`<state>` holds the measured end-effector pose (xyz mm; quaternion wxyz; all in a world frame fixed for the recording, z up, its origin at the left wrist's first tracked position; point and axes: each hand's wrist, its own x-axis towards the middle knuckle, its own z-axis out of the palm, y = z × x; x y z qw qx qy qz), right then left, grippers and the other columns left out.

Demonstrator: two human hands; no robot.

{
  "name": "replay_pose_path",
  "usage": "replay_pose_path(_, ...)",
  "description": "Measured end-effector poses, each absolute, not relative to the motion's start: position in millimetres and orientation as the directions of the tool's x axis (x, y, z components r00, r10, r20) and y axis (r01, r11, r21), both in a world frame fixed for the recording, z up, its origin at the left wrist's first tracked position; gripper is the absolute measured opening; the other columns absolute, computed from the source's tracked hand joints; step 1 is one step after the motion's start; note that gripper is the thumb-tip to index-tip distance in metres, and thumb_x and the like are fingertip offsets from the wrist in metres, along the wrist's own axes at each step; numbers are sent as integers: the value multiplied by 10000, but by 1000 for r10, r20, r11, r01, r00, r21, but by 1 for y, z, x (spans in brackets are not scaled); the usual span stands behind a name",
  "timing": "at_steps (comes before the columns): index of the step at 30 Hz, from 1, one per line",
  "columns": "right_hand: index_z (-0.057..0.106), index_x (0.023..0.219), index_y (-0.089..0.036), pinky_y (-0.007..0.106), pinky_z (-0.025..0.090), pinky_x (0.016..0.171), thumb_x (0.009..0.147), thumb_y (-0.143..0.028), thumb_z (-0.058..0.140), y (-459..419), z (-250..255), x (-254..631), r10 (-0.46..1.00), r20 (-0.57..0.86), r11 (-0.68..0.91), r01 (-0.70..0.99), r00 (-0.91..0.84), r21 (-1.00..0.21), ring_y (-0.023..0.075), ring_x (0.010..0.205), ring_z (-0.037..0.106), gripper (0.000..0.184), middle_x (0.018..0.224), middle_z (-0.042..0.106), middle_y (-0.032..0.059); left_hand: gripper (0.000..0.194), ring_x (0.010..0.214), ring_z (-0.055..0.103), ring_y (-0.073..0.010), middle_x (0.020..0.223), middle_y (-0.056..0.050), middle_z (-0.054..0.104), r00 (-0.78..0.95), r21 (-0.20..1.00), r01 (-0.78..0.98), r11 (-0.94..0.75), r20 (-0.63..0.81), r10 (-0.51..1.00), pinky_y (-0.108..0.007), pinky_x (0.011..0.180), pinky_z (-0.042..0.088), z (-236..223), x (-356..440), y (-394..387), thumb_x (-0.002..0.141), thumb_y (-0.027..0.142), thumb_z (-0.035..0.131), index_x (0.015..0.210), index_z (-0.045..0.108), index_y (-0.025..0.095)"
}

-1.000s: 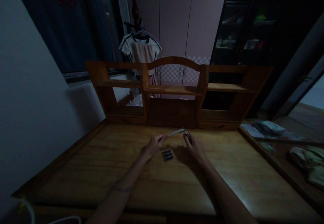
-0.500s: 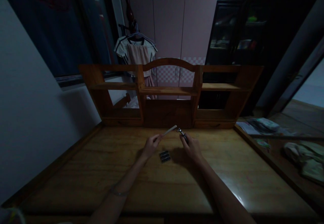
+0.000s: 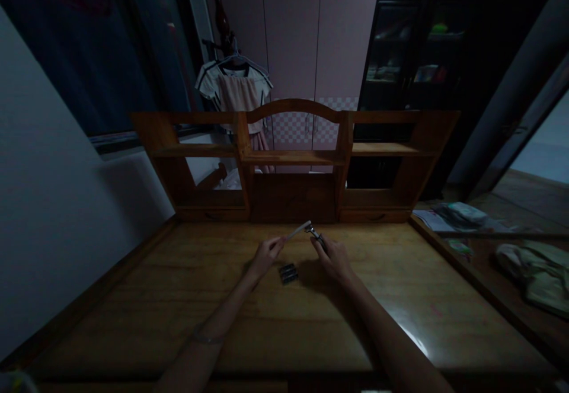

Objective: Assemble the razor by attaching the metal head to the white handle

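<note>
Along the far edge of the wooden desk [image 3: 146, 298] stands one shelf unit [image 3: 293, 157] with two low drawers [image 3: 211, 216]; beyond it, one white top [image 3: 210, 85] hangs before a pink wardrobe [image 3: 291, 37]. Past the desk's right rim lies one pale bag [image 3: 546, 280]. Above the wood, the left hand [image 3: 265, 255] pinches one thin pale strip [image 3: 296, 230]; the right hand [image 3: 333, 258] grips one dark-handled tool [image 3: 313, 233], its silvery head at the strip's far end, contact unclear. Nearer, between the arms, lie three dark bars [image 3: 288, 274], grouped together
</note>
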<state>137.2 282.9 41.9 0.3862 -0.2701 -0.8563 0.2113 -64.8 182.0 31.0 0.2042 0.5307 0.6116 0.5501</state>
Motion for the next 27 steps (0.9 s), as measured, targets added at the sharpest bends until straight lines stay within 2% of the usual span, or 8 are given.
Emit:
replay_pose_path(3, 571, 915, -167, 231, 295, 525, 952, -439, 375, 281, 44, 139, 621, 586, 765, 241, -520, -597, 146, 526, 512, 338, 638, 569, 18, 422, 529, 284, -81, 570, 42, 307, -362, 899, 407, -161, 321, 875, -218, 494, 201, 29, -67, 182, 854, 502, 426, 623, 413, 149)
replay_pose_path(9, 582, 915, -180, 233, 299, 521, 950, -443, 373, 283, 41, 136, 652, 571, 746, 289, -499, -600, 157, 533, 532, 338, 617, 571, 15, 414, 524, 294, -81, 570, 39, 320, -331, 911, 378, -165, 299, 895, -219, 493, 203, 28, -68, 181, 865, 482, 413, 620, 407, 149)
replay_pose_path(15, 559, 860, -151, 237, 292, 519, 940, -407, 411, 282, 38, 139, 602, 693, 796, 232, -396, -559, 136, 493, 491, 306, 594, 546, 18, 420, 532, 301, -87, 571, 38, 317, -278, 907, 389, -164, 285, 917, -224, 498, 207, 29, -68, 182, 868, 486, 407, 619, 412, 148)
replay_pose_path(22, 576, 878, -162, 236, 282, 503, 941, -426, 379, 289, 38, 135, 662, 632, 750, 362, -404, -554, 157, 517, 548, 336, 613, 589, 37, 440, 545, 308, -93, 580, 34, 327, -319, 895, 423, -141, 293, 901, -217, 505, 222, 32, -69, 182, 858, 526, 380, 633, 420, 150)
replay_pose_path(27, 590, 903, -165, 240, 295, 509, 938, -441, 359, 293, 36, 134, 671, 615, 741, 382, -414, -552, 182, 557, 578, 362, 651, 619, 60, 453, 587, 362, -110, 611, 23, 373, -251, 850, 497, -175, 334, 909, -213, 535, 268, 51, -73, 192, 843, 549, 398, 673, 484, 139)
